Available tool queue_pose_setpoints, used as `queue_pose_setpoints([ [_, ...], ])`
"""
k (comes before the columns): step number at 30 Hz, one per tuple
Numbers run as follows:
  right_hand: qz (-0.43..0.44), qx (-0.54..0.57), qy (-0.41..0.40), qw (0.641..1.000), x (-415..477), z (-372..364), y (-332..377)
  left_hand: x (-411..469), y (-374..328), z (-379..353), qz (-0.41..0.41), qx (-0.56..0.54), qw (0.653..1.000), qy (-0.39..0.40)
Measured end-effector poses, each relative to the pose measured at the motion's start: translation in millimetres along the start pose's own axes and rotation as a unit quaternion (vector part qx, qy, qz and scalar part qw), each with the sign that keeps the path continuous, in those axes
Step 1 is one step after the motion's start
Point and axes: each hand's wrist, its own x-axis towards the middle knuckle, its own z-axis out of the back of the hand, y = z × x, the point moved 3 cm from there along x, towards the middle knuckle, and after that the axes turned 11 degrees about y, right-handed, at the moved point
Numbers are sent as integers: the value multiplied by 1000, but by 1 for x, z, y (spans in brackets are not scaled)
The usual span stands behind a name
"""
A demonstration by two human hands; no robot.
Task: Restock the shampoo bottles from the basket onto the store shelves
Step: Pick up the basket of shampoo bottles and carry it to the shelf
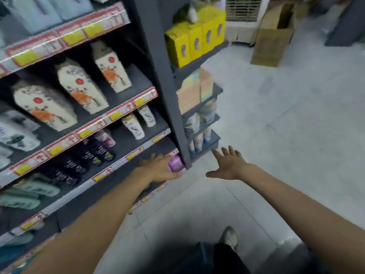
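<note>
Shelving a purple bottle (175,164), left hand (158,167) gripping it.
Right hand (227,165) at 3 o'clock, spread and empty (likely next: release).

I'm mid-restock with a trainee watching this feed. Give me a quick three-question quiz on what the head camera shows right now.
1. True or false: the right hand is gripping something.
2. What colour is the bottle that the left hand grips? A white, B purple, C yellow.
3. Fill in: the open cardboard box stands on the ____.

Key:
1. False. Its fingers are spread and it holds nothing.
2. B.
3. The floor.
</note>
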Motion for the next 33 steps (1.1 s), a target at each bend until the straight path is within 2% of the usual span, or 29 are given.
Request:
queue_pose_setpoints([
  [6, -76, 74, -4, 994, -28, 27, -161, 50, -137, 71, -29, 41, 998, 21],
  [8, -106, 102, 5, 989, -40, 28, -207, 61, -182, 90, -64, 66, 995, 50],
  [13, -162, 164, 2, 973, -71, 29, -299, 93, -282, 142, -136, 118, 982, 54],
  [18, -219, 198, -11, 955, -85, 35, -374, 124, -373, 186, -201, 172, 964, 5],
  [23, -252, 204, -54, 944, -79, 50, -430, 150, -454, 227, -279, 226, 929, -89],
  [33, -376, 232, -105, 891, -94, 144, -557, 220, -618, 357, -390, 292, 865, -122],
])
